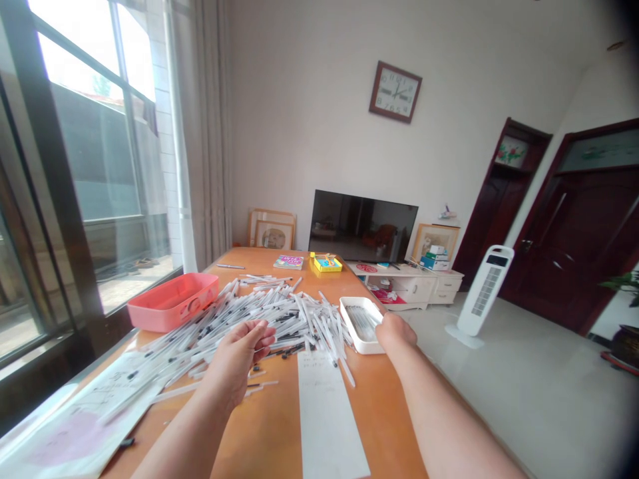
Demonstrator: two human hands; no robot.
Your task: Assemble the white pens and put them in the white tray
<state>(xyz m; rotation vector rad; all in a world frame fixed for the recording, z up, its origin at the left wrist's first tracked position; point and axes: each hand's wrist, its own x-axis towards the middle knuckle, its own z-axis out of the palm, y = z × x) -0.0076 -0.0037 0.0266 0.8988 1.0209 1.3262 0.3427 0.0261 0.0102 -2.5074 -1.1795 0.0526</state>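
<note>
A large heap of clear-barrelled pens (279, 309), some with black parts, spreads over the wooden table. In front of the heap is my left hand (249, 342), its fingers curled in toward the thumb; whatever is between them, if anything, is too small to see. My right hand (397, 330) is closed at the right rim of a white tray (372, 346), with its fingertips hidden. Thin clear sticks like pen barrels (363, 319) lie in that tray. Between my arms, a long white sheet of paper (324, 412) rests on the table.
To the left stands a pink plastic basket (172, 313). A printed plastic bag (80, 419) lies at the near left. Toward the far end are a purple booklet (288, 262), a yellow box (328, 266) and a single pen (230, 267). A tower fan (485, 293) stands right of the table.
</note>
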